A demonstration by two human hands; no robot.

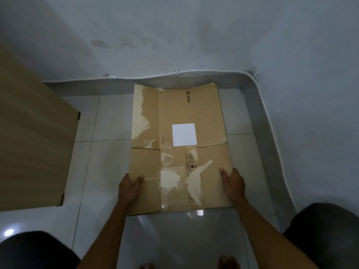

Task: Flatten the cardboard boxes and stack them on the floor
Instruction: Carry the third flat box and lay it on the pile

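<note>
Box [178, 144] flat on floor [108, 162]. Left hand [129, 188], right hand [232, 184] grip side edges. Keep level, lower slow, press corners down.

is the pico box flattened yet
Flattened: the cardboard box is a single flat sheet, flaps spread level with its panels, no sides standing up.

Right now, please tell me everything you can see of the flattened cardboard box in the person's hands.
The flattened cardboard box is brown, with creases marking its panels and flaps. Pale torn patches show where its surface was peeled. It bears a blank white label, a black PICO logo and small handling symbols. It lies spread low over the white tiled floor, its far end near the wall. The left hand and right hand grip its near side edges, thumbs on top.
</note>
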